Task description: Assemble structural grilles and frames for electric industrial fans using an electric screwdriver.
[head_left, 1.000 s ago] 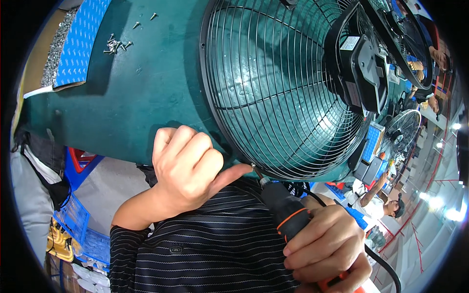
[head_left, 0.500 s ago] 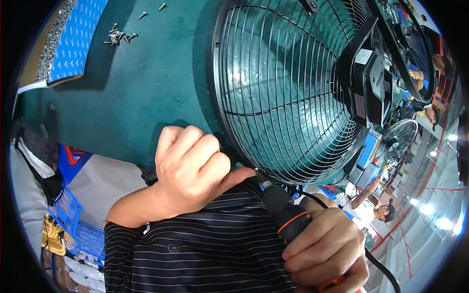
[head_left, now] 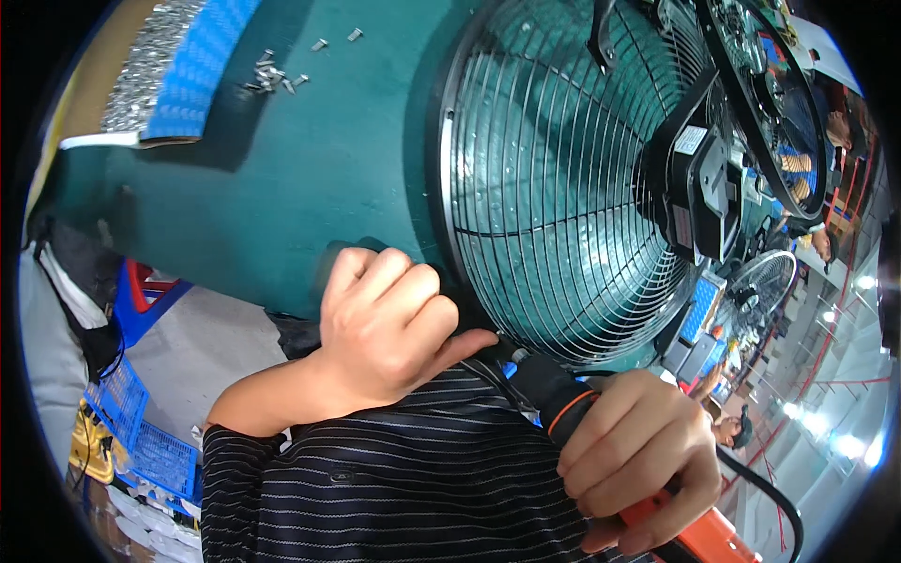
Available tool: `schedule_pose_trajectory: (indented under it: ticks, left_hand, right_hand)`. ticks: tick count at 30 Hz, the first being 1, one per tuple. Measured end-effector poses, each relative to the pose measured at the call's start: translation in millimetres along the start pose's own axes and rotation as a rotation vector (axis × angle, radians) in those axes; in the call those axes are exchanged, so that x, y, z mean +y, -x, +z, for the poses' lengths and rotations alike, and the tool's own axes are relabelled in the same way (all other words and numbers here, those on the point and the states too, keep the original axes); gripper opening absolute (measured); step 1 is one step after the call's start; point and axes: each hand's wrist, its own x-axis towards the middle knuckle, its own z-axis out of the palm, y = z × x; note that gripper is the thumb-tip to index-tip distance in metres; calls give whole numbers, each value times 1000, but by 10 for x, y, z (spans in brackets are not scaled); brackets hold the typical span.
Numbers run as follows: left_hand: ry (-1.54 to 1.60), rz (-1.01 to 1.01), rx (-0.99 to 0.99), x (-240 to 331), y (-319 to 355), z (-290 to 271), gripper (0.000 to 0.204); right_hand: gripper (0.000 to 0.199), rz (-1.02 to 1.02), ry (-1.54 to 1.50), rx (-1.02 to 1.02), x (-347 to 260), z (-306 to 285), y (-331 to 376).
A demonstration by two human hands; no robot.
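My left hand is closed at the lower rim of a black wire fan guard, its thumb stretched toward the rim. What the curled fingers hold, if anything, is hidden. My right hand is wrapped around an orange and black power screwdriver with a cable. The tool's front end points at the rim, right by my left thumb tip; the bit and any screw there are too hard to make out. A black motor housing sits at the guard's centre.
Loose screws lie on the green table, near an open box of screws with a blue flap. Another fan stands farther right, with people beyond. Blue baskets are at lower left. A black cable hangs at right.
The whole view has shifted, so the table things sit further right. My right hand and the screwdriver have swung slightly, showing more of the orange handle. My left hand keeps its place at the rim.
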Motion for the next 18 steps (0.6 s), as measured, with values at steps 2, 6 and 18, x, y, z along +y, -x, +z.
schedule_pose_trajectory:
  ticks: [2,6,18]
  left_hand:
    - [-19,-14,-41,27,-18,-95,51]
    - [9,-79,-68,-35,-78,-341,47]
    - [243,-210,109,-450,-1429,115,84]
  right_hand:
    - [42,-47,-33,-83,-21,-51,56]
    - [17,-62,-142,91,-401,-134,350]
    - [47,482,306,1707,-821,7,2280]
